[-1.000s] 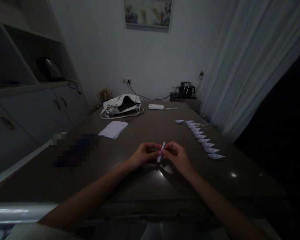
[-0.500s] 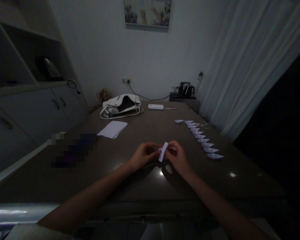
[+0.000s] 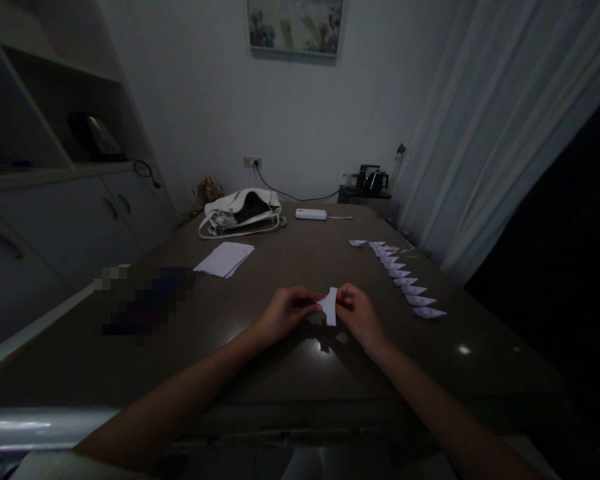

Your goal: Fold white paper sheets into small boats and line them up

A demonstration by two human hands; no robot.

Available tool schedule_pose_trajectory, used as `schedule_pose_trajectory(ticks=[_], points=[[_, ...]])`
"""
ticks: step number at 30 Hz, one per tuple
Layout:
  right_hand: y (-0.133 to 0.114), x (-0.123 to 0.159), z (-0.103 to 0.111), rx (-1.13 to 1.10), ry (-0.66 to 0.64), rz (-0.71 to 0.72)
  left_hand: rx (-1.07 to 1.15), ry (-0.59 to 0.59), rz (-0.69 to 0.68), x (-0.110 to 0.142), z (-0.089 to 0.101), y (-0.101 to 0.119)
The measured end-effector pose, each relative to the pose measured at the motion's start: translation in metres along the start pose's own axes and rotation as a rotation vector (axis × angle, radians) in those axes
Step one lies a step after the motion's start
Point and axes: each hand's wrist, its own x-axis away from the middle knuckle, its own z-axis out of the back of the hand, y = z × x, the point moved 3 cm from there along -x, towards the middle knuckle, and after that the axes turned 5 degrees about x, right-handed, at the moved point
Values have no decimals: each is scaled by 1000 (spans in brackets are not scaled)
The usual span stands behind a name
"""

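A small folded white paper (image 3: 329, 306) is held just above the dark table (image 3: 280, 373), near its middle. My left hand (image 3: 286, 312) pinches its left corner and my right hand (image 3: 359, 312) pinches its right edge. The paper's broad face is turned toward me, with a pointed corner at the left. To the right, a row of several finished paper boats (image 3: 405, 280) runs diagonally across the table toward the far edge.
A stack of white paper sheets (image 3: 225, 259) lies at the left centre. A white handbag (image 3: 241, 211) and a white power bank (image 3: 311, 214) sit at the far edge. Cabinets stand at the left, a curtain at the right.
The paper has turned between my fingers from an edge-on sliver to show its broad face, and it has opened out wider. Both hands stay in the same spot.
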Motion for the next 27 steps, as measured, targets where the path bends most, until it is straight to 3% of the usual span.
schedule_pose_trajectory(ticks=[13, 17, 27], points=[[-10, 7, -8, 37, -161, 49, 261, 13, 175, -3, 4, -8], [-9, 7, -8, 48, -172, 39, 341, -77, 202, -2, -1, -7], [-8, 8, -7, 128, -140, 74, 366, -34, 220, -3, 0, -8]])
